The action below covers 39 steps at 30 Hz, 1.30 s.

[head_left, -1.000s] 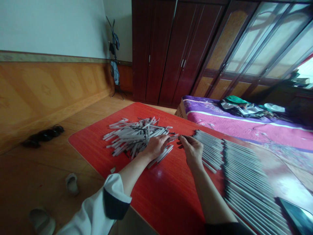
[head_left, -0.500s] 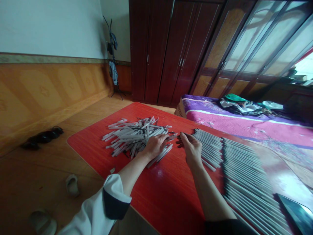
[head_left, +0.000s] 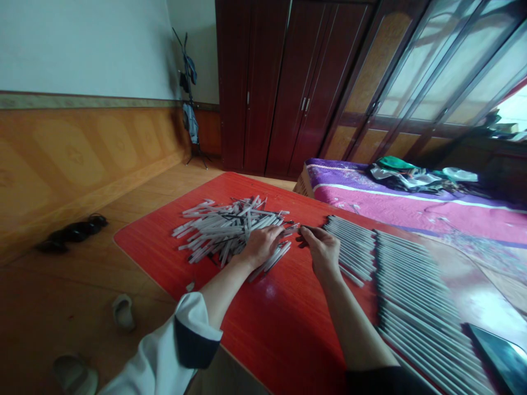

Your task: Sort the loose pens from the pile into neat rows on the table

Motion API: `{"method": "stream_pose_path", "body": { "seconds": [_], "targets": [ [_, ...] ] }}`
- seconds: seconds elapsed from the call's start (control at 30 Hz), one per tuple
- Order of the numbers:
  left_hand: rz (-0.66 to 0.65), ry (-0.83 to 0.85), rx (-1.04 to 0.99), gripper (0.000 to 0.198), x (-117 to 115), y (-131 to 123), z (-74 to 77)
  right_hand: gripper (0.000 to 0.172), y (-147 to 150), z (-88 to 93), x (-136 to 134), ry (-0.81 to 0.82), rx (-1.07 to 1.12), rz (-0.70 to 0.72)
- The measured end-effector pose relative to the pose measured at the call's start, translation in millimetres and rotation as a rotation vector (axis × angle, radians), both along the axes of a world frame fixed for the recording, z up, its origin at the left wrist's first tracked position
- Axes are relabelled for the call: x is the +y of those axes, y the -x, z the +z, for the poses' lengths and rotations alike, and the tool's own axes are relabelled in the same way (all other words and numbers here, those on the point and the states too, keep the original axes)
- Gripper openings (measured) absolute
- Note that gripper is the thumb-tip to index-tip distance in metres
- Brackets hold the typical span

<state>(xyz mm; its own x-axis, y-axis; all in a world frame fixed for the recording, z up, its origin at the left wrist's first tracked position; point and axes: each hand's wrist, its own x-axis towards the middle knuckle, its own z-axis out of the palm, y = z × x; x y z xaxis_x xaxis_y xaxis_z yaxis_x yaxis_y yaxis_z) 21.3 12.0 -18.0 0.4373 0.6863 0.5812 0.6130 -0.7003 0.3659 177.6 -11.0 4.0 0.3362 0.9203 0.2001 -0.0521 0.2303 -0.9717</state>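
My left hand (head_left: 262, 245) is closed on a slim, pen-like stick (head_left: 291, 229), whose clear-looking end points right. My right hand (head_left: 323, 249) has thumb and forefinger pinched at that end; whether they grip the stick itself or a small dark part is too fine to make out. Behind and left of my left hand lies a loose pile of grey-white pen-like sticks (head_left: 222, 225), some with dark ends. A few more sticks (head_left: 278, 258) lie just under it. To the right of my right hand, similar sticks are laid side by side in a short row (head_left: 354, 249) and a longer row (head_left: 420, 296).
Everything lies on a red table (head_left: 272, 329). A dark phone-like device (head_left: 500, 356) rests at the right edge. Beyond stands a bed (head_left: 411, 211) with clothes on it. A dark wardrobe (head_left: 284, 82) and coat rack (head_left: 190, 99) are behind. Slippers (head_left: 123, 311) lie on the floor.
The fingertips of my right hand have shifted slightly left and drawn together at the stick's end. My left hand, the pile and the rows look unchanged.
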Motion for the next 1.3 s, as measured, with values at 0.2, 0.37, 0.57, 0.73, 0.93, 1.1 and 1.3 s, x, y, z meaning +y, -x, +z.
{"method": "stream_pose_path", "body": {
  "seconds": [0.2, 0.37, 0.57, 0.73, 0.93, 1.1, 1.3],
  "targets": [
    [-0.002, 0.006, 0.007, 0.022, 0, -1, -0.7, 0.029, 0, 0.4, 1, 0.052, 0.037, -0.025],
    [0.017, 0.031, -0.014, 0.02, 0, -1, -0.5, 0.027, 1, 2.0, 1, 0.031, 0.109, 0.042],
    [0.005, 0.003, 0.023, 0.021, 0, -1, -0.8, 0.027, 1, -2.3, 2, 0.023, -0.001, -0.044],
    [0.021, 0.009, 0.034, 0.021, 0, -1, 0.1, 0.028, 2, -1.7, 2, -0.019, -0.032, -0.003],
    [0.004, 0.008, 0.064, 0.021, -2, -2, -0.9, 0.031, 2, -4.5, 0, 0.032, -0.078, -0.068],
    [0.054, 0.032, -0.036, 0.02, -1, 0, 3.0, 0.037, 0, -0.9, 0, 0.037, -0.03, -0.03],
    [0.224, 0.022, -0.241, 0.02, 4, 3, 0.3, 0.035, -12, -0.7, 54, 0.11, -0.562, -0.136]
  ]
}}
